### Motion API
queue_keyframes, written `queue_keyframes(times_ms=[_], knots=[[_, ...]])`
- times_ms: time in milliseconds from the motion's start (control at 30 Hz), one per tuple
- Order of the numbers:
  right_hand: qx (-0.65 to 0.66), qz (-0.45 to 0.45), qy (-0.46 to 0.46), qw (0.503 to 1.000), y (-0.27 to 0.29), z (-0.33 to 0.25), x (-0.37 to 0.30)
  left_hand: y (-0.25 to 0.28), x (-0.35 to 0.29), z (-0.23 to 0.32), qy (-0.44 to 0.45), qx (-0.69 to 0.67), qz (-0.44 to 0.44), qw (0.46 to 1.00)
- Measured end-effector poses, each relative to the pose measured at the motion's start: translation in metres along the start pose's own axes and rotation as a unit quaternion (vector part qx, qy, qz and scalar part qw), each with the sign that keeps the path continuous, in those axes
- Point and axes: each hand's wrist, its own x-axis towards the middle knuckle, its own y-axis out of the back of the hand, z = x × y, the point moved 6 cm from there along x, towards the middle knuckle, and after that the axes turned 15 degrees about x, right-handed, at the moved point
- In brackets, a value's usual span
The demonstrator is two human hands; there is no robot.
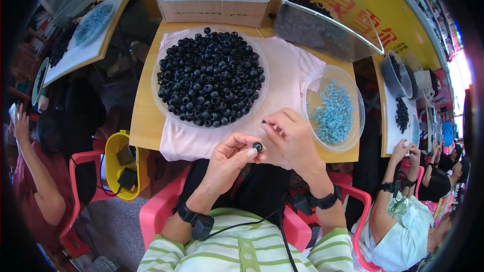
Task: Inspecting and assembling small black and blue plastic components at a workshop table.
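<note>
My left hand (227, 160) pinches a round black bead (257, 147) with a hole between thumb and fingertips, in front of my body near the table's edge. Just right of it and slightly higher, my right hand (290, 135) is closed in a pinch. A small dark piece (263, 122) shows at its fingertips; its kind is too small to tell. Beyond my hands, a heap of similar black hollow beads (209, 78) fills a wide clear round tray (157, 102). To the right, a clear round tub (359, 130) holds many small light-blue translucent pieces (333, 113).
A pink cloth (174, 146) lies under the tray on the wooden table (146, 116). Behind stand a cardboard box (212, 7) and a clear bin (322, 32) of black pieces. Left below is a yellow bucket (113, 171). People sit at tables on both sides.
</note>
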Motion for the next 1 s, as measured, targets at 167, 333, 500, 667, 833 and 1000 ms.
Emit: queue_keyframes(times_ms=[167,333,500,667,833,1000], knots=[[0.239,0.071,-0.114,0.962,0.027,-0.024,-0.023,-0.013,-0.008,0.015,-0.032,-0.046,-0.034,0.998],[0.313,0.087,-0.085,0.942,0.040,-0.046,-0.042,-0.033,-0.010,0.019,-0.023,-0.028,-0.049,0.998],[0.257,0.092,-0.026,0.962,0.047,-0.054,-0.051,-0.042,-0.012,0.018,-0.021,-0.020,-0.057,0.998],[0.262,0.095,-0.007,0.960,0.047,-0.057,-0.055,-0.047,-0.015,0.015,-0.020,-0.013,-0.062,0.998],[0.167,0.068,0.017,0.983,0.049,-0.063,-0.057,-0.046,-0.015,0.013,-0.010,-0.001,-0.058,0.998],[-0.018,0.085,0.142,0.986,0.048,-0.082,-0.058,-0.046,-0.015,0.007,0.038,-0.046,-0.088,0.994]])
